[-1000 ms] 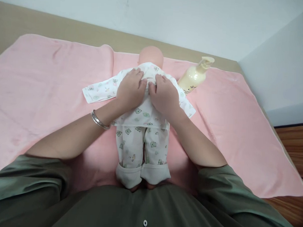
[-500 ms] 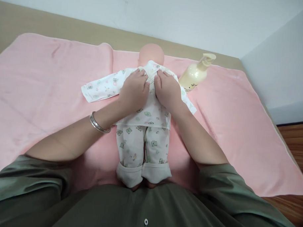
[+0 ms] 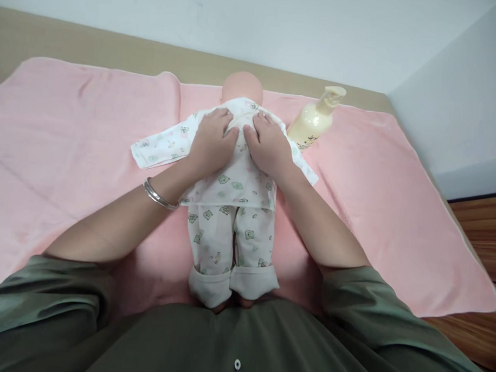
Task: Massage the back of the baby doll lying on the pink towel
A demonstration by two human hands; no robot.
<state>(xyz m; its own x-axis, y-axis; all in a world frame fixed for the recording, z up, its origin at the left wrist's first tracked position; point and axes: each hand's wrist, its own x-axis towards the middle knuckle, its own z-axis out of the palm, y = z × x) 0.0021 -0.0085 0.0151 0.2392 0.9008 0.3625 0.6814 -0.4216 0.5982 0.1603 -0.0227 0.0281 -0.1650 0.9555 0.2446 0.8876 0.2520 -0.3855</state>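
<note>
A baby doll [image 3: 242, 87] lies stretched out with its bald head away from me; its face does not show. It wears a white printed long-sleeved shirt [image 3: 232, 183] and matching trousers [image 3: 252, 237] with turned-up cuffs. My left hand [image 3: 214, 138] rests on the left upper part of the shirt, fingers laid out and thumb pointing inward. On the other side my right hand [image 3: 269, 143] lies the same way, its thumb close to the left one. Both hands are open, palms down, with a strip of shirt showing between them.
Under the doll is a pink blanket [image 3: 353, 211] spread over a beige surface [image 3: 114, 45]. A pale yellow pump bottle [image 3: 313, 123] stands by the doll's right-hand sleeve. Behind rises a white wall [image 3: 278, 29]. Wood-grain boards [image 3: 484, 232] show at the right.
The thumbs and fingers have spread from a bunched position and flattened on the shirt, and the creased cloth between them is smoother. The view has shifted slightly.
</note>
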